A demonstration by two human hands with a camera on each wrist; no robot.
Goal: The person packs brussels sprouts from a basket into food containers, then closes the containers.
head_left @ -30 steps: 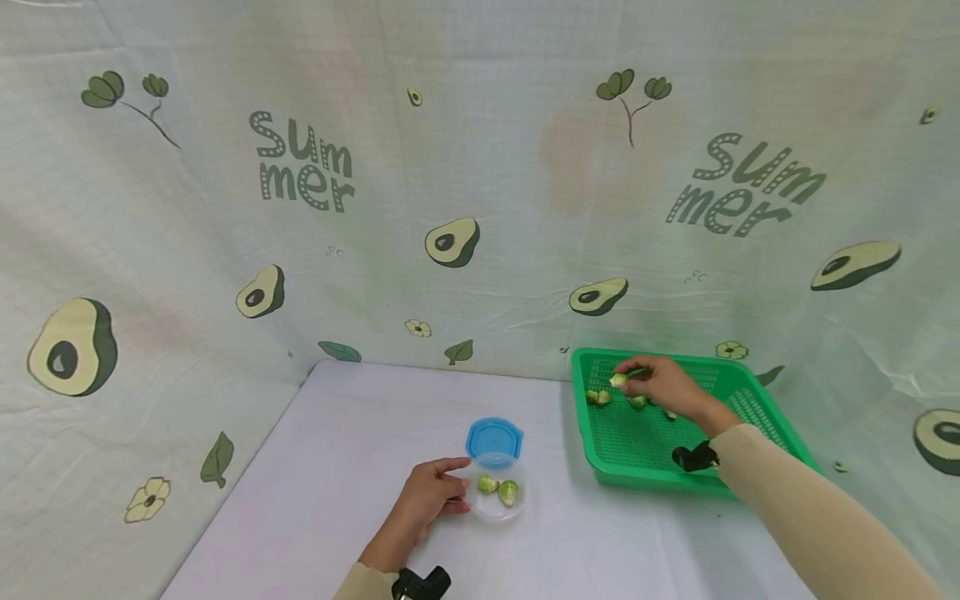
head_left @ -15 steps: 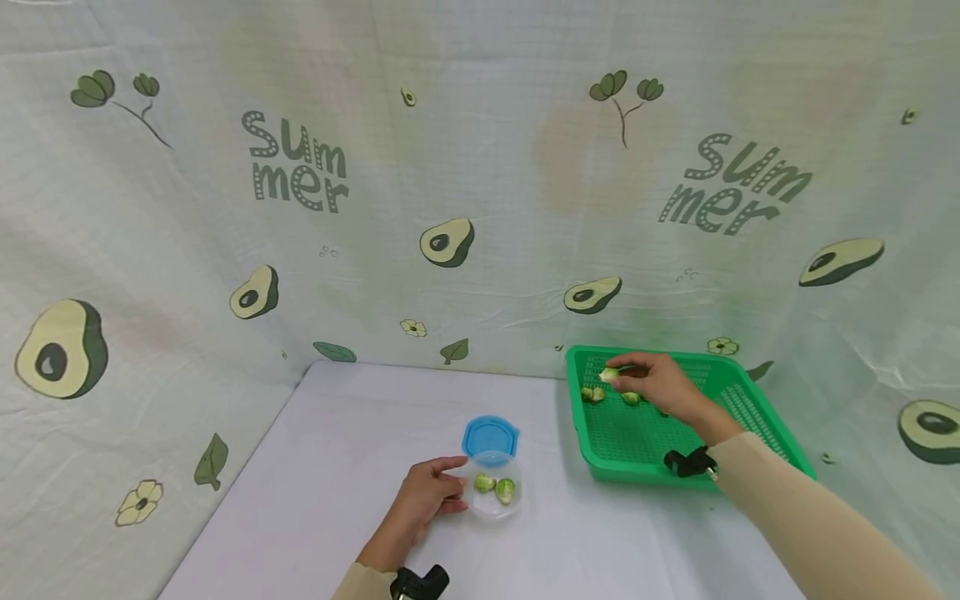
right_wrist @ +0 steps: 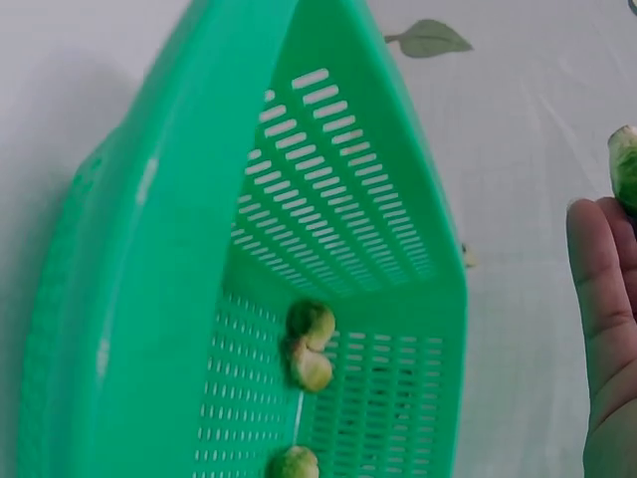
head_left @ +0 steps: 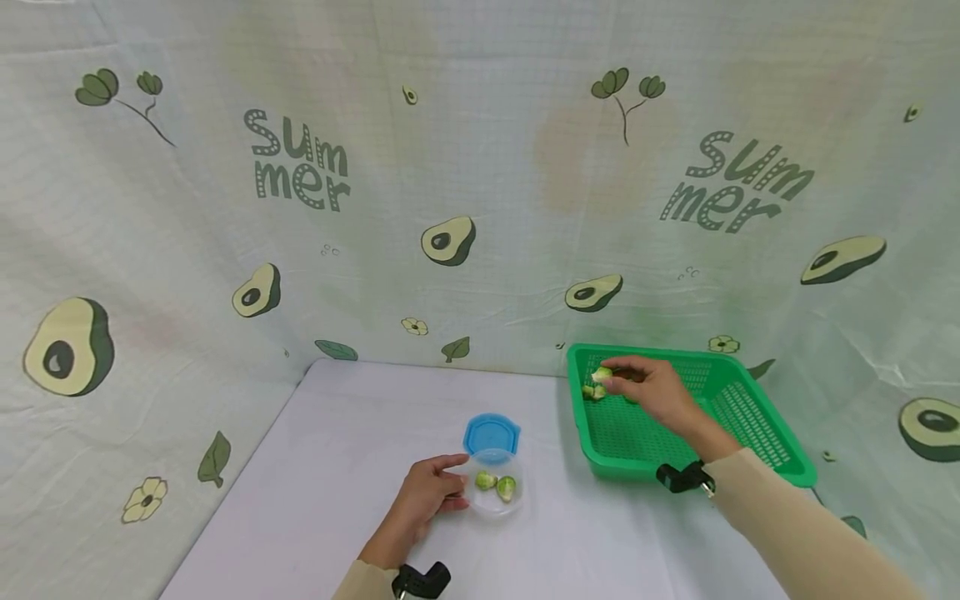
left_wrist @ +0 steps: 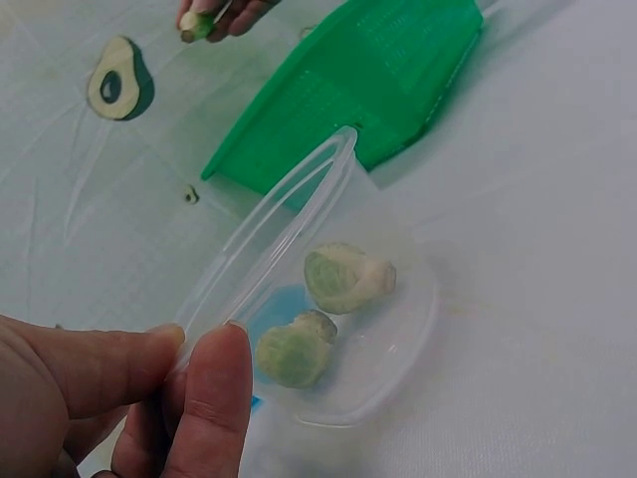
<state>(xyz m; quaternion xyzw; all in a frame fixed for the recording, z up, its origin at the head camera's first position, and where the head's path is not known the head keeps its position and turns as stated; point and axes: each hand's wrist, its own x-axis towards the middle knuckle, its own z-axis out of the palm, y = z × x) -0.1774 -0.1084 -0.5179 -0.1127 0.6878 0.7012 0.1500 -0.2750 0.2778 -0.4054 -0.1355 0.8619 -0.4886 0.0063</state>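
My left hand (head_left: 429, 492) pinches the rim of a small clear plastic container (left_wrist: 383, 219) between thumb and fingers. Inside it lie two Brussels sprouts (left_wrist: 346, 279), pale green with whitish stem ends. Over the left half of a green basket (head_left: 618, 472), my right hand (head_left: 662, 393) holds another Brussels sprout (head_left: 602, 376) by the fingertips. In the right wrist view this held sprout (right_wrist: 624, 167) is cut off by the image edge. More Brussels sprouts (right_wrist: 312, 344) lie on the basket's floor; the right hand hides part of it in the head view.
A blue lid (head_left: 491, 433) lies just behind the container, partly seen through it. The basket has raised, slotted walls and stands at the back right of the white-covered table (head_left: 360, 417). A printed cloth (head_left: 510, 167) hangs behind the table.
My right hand has drifted left above the basket, still holding the sprout. The left hand and container have stayed in place; the head view has shifted a little.
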